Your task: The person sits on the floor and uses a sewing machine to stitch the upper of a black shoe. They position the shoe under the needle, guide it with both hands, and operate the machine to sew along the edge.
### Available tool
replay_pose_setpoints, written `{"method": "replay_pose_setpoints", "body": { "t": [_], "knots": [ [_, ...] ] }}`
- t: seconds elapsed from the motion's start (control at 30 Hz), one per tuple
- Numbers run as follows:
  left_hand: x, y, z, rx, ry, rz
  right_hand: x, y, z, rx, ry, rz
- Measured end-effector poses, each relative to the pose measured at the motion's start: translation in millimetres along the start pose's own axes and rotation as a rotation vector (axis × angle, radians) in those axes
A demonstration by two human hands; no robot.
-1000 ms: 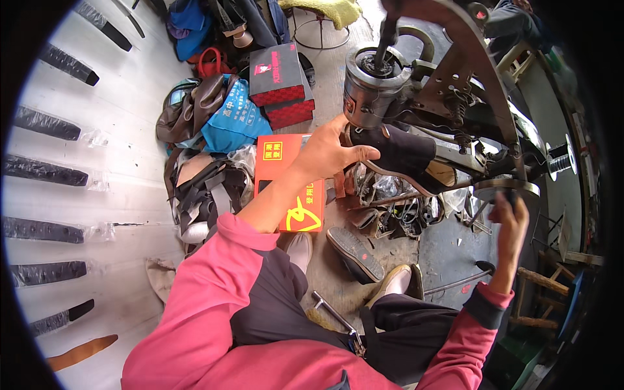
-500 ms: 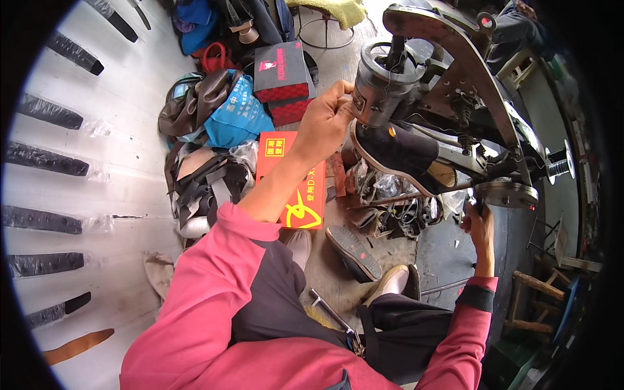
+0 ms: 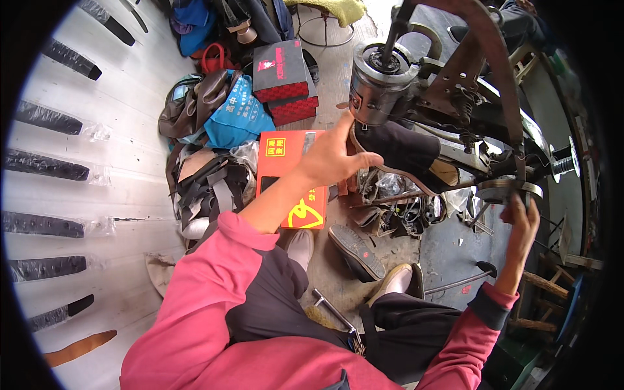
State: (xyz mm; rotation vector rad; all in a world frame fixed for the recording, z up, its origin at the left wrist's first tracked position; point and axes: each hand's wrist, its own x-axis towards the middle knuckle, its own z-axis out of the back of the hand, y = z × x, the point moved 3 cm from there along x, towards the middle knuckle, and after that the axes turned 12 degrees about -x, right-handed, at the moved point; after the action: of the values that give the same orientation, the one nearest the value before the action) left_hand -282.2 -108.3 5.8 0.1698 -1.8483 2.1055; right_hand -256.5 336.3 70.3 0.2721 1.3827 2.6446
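Dark shoe [image 3: 411,148], long axis aslant, open end lower right — left hand [image 3: 333,157] at other end, grip unclear

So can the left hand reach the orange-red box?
Likely yes: the left hand is by the black shoe, its forearm crosses in front of the orange-red box, and nothing visible stands between.

The black shoe [image 3: 398,146], edged by a pale sole, sits slantwise with one end just under the upright metal cylinder [image 3: 374,101] of a stitching machine [image 3: 450,90]; its tan-lined opening faces the other end, near the machine's flat round wheel [image 3: 495,192]. The worn, dark metal frame arches above the shoe
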Motion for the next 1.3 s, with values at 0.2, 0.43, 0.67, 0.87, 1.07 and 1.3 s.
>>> {"method": "replay_pose_setpoints", "body": {
  "t": [0.2,0.43,0.67,0.87,1.07,1.3],
  "knots": [
    [0.1,-1.7,-7.8,0.010,-0.018,0.234,28.5,-84.1,52.0,0.022,-0.160,-0.132],
    [3.7,-12.5,-3.8,0.006,-0.030,0.326,-1.7,-102.8,-45.0,-0.226,0.286,-0.393],
    [9.2,-18.7,-1.6,-0.235,-0.025,0.204,-3.6,-8.0,-8.7,-0.058,0.051,0.026],
    [11.6,-25.0,3.6,-0.241,0.074,0.462,23.6,-91.5,40.3,-0.101,-0.186,-0.188],
    [11.0,-15.6,1.6,-0.340,0.050,0.453,-11.7,-76.7,-60.2,-0.216,0.335,-0.249],
    [14.4,-3.0,1.4,-0.449,0.066,0.436,8.8,-20.2,27.4,-0.115,-0.101,0.113]
  ]
}}
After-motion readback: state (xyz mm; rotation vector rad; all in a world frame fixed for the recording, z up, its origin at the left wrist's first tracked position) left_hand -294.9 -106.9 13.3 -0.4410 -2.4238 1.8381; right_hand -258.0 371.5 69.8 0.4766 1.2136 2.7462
